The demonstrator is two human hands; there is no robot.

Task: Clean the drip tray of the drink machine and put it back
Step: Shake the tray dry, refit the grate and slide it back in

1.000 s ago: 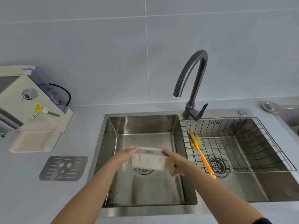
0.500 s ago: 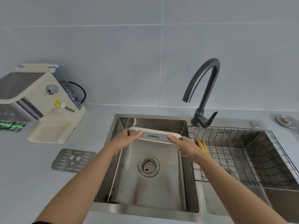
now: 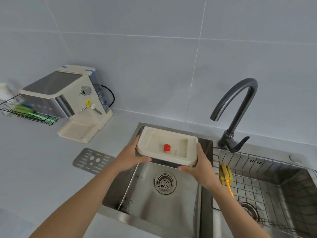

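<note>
Your left hand (image 3: pixel 130 156) and right hand (image 3: pixel 199 164) each clamp an end of the drip tray (image 3: pixel 167 146), held level, open side up, over the sink (image 3: pixel 171 203). It looks light, rigid, likely wet and slippery, so keep gripping the rims. Left of the sink, the table (image 3: pixel 34 169) carries the grille (image 3: pixel 92 160) and the drink machine (image 3: pixel 68 98).

Soft, even daylight fills the scene, bright and cool, with no hard shadows on the pale tiled wall (image 3: pixel 154 48). The steel sink (image 3: pixel 171 212) carries dull, streaked reflections rather than glare. Wide-angle distortion bows the tile joints and stretches the forearms near the lower corners. The focus is slightly soft throughout, and the wire rack (image 3: pixel 25 114) at far left is blurred.
</note>
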